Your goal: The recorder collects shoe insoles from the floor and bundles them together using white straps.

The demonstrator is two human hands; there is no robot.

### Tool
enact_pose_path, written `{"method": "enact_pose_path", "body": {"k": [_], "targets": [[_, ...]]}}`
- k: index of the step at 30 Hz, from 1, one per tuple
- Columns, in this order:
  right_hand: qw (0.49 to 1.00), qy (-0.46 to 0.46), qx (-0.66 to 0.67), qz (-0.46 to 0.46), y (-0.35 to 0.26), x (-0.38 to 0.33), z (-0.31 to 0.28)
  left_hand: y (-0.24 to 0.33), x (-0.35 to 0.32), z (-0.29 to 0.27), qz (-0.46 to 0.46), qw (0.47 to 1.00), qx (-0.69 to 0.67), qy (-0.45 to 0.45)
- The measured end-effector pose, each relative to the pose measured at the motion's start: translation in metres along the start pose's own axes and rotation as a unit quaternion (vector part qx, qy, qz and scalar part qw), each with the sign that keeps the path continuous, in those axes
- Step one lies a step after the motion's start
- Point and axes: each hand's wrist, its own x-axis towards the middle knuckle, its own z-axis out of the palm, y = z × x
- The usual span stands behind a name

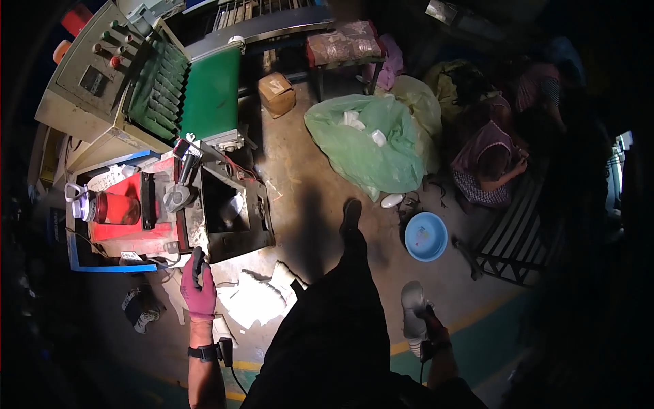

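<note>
My left hand (199, 292), in a pink glove with black patches, is held just in front of the red-topped work table (136, 240). Its fingers look closed, and anything inside them is hidden. My right hand (433, 325) hangs low on the right, in shadow. It grips a grey, shoe-shaped piece (413, 307) with a ribbed lower end. On the table lie a dark-handled tool with a round grey head (178, 196) and a clear jar (117, 208) over the red surface. White sheets (253, 300) lie brightly lit on the floor beside my left hand.
A machine with a green belt (212, 92) and control box (88, 78) stands far left. A green plastic bag (361, 136) holding white pieces, a carton (276, 95) and a blue basin (426, 236) are on the floor. Another person (487, 160) sits by a slatted rack (514, 235).
</note>
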Motion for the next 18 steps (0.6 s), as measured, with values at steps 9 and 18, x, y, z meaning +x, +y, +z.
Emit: {"method": "enact_pose_path", "body": {"k": [9, 18], "targets": [[0.914, -0.047, -0.402, -0.022, -0.290, 0.304, 0.114, -0.040, 0.215, 0.189, 0.044, 0.974, 0.221, -0.005], [0.960, -0.191, -0.202, -0.034, -0.394, 0.567, 0.384, -0.186, 0.429, 0.321, -0.145, 0.839, 0.524, -0.011]]}}
